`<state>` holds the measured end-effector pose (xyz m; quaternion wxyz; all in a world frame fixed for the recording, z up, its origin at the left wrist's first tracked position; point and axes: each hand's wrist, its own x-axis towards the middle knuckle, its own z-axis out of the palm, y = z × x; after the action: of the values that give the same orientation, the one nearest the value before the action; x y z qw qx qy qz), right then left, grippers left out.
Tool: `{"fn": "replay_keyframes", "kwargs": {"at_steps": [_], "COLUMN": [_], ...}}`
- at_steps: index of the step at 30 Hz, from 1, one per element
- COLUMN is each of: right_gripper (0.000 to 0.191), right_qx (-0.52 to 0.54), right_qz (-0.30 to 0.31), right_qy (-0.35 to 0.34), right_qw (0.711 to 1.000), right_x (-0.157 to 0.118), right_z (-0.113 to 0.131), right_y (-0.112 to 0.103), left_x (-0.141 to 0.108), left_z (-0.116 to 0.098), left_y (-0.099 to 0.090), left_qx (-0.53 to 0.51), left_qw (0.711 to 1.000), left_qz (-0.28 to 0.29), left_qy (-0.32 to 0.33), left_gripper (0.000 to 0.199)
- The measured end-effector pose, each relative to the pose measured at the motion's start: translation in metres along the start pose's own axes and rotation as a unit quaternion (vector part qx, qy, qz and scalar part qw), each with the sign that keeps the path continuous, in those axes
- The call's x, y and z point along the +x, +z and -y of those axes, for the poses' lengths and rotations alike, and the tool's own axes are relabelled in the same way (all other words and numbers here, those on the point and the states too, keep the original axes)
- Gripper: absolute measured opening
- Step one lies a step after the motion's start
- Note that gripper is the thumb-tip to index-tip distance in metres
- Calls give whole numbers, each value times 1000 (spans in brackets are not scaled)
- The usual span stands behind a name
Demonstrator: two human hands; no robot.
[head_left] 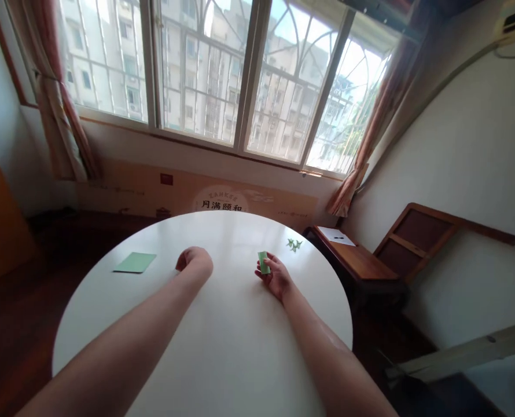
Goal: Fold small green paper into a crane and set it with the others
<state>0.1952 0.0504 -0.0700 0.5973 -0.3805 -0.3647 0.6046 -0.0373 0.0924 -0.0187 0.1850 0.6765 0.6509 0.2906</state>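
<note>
My right hand [276, 278] is closed on a small folded piece of green paper [264, 263], held upright between thumb and fingers a little above the white table. My left hand [192, 258] is bent at the wrist over the table, turned away so that its fingers are mostly hidden. To its left lies a flat stack of green paper [136, 262]. Several small folded green paper shapes [294, 244] with pointed tips sit together near the table's far right edge, beyond my right hand.
The round white table [231, 347] fills the space before me. A wooden bench [370, 263] with a white sheet [336, 236] on it stands past the right edge. Behind the table, a large box or panel with printed characters [221, 205] lies below the barred window [205, 75].
</note>
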Motion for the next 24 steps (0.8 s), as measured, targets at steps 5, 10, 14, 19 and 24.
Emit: {"fn": "replay_keyframes", "kwargs": {"at_steps": [5,10,14,19,24], "right_gripper": [36,53,53,44,35], "right_qx": [6,-31,-45,-65,-63], "right_qz": [-5,17,37,50,57], "right_qy": [-26,-50,-82,-138,-153], "right_qw": [1000,998,995,987,985], "right_x": [-10,-28,-51,-70,-73], "right_z": [-3,1,13,23,21], "right_y": [9,26,41,51,53], "left_x": [-13,-46,-64,-76,-81], "left_z": [-17,-23,-30,-44,-49], "left_y": [-5,8,3,-15,-19], "left_qx": [-30,-156,-245,-310,-341], "left_qw": [998,980,959,935,925], "left_qz": [53,76,77,76,66], "left_qy": [31,101,124,151,158], "left_gripper": [32,32,44,40,27]}}
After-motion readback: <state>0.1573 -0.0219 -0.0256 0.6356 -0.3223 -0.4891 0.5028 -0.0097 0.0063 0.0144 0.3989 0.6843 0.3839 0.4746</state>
